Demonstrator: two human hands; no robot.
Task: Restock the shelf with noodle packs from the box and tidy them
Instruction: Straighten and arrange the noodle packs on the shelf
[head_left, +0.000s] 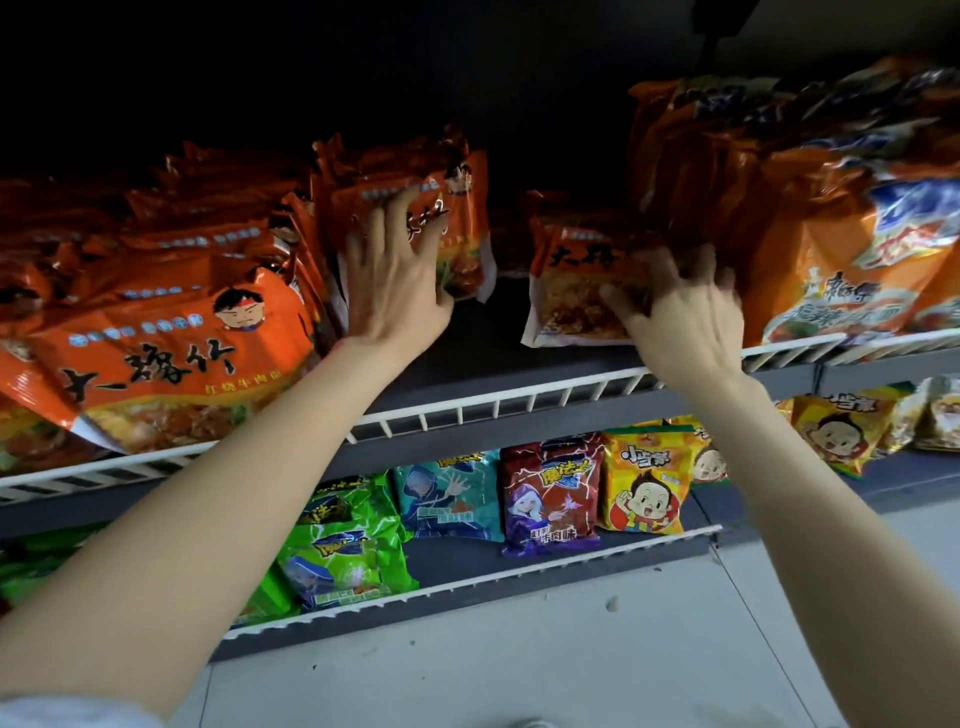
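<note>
While spread flat against one upright noodle pack (415, 228), left hand (395, 280); right hand (680, 317) gripping another pack (576, 291).

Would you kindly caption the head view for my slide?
Left hand steadies a row of orange noodle packs while right hand grips another pack.

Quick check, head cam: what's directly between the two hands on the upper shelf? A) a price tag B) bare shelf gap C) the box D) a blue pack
B: between the left hand on its orange pack row and the right hand on the lone orange pack, only bare dark upper shelf shows.
</note>
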